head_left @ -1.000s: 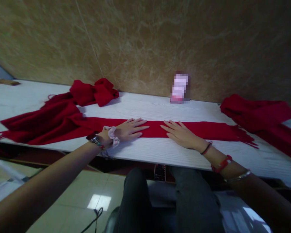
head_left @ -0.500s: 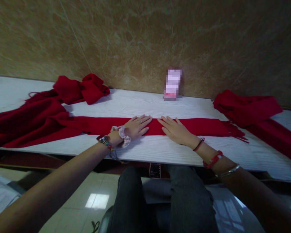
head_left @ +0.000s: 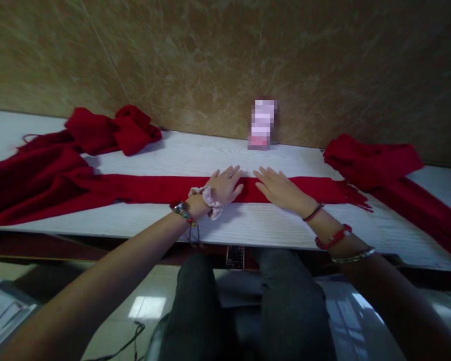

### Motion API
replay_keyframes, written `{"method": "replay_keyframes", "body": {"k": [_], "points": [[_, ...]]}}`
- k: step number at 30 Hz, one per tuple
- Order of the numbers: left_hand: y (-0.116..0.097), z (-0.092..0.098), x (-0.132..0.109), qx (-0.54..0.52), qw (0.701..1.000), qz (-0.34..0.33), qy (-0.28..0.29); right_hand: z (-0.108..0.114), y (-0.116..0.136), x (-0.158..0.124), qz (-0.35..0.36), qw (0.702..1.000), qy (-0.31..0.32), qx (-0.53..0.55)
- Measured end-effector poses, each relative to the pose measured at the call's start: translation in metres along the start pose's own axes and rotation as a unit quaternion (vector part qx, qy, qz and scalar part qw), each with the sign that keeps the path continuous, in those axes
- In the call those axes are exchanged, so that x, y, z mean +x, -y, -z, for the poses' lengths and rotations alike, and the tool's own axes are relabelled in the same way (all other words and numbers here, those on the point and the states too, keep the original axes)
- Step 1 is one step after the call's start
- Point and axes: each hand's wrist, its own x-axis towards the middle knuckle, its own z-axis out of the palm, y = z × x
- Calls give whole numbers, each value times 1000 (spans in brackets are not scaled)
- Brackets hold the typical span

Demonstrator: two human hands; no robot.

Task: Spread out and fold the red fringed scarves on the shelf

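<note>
A long red scarf (head_left: 161,189) runs across the white table, flat in the middle and bunched at the left, with a fringe at its right end. My left hand (head_left: 225,185) is over the flat strip, fingers apart, a ring on one finger. Just to its right, my right hand (head_left: 280,189) is over the same strip with its fingers spread. Neither hand grips the cloth; whether the palms press on it is hard to tell.
A crumpled red scarf (head_left: 131,130) lies at the back left, another (head_left: 372,160) at the right. A blurred pink and white item (head_left: 263,125) stands against the marble wall. A phone (head_left: 235,256) is below the table's front edge (head_left: 285,245).
The view has shifted slightly. My left hand has moved right along the strip, nearer my right hand. My right hand has moved slightly right over the cloth.
</note>
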Motion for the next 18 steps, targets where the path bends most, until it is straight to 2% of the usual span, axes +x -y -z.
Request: {"method": "replay_keyframes", "body": {"k": [3,6,15,18], "points": [[0,-11,-4,11,1000,-22,8,-10,-7,-5,10,1000,16,4],[6,-17,-7,15,999,-31,4,-17,-34,-19,-7,1000,1,-11],[8,-20,-5,18,999,-34,-12,-26,-116,-55,-119,993,-15,24],[8,-19,-5,13,999,-33,-10,-24,-136,-60,-166,986,-4,25]]}}
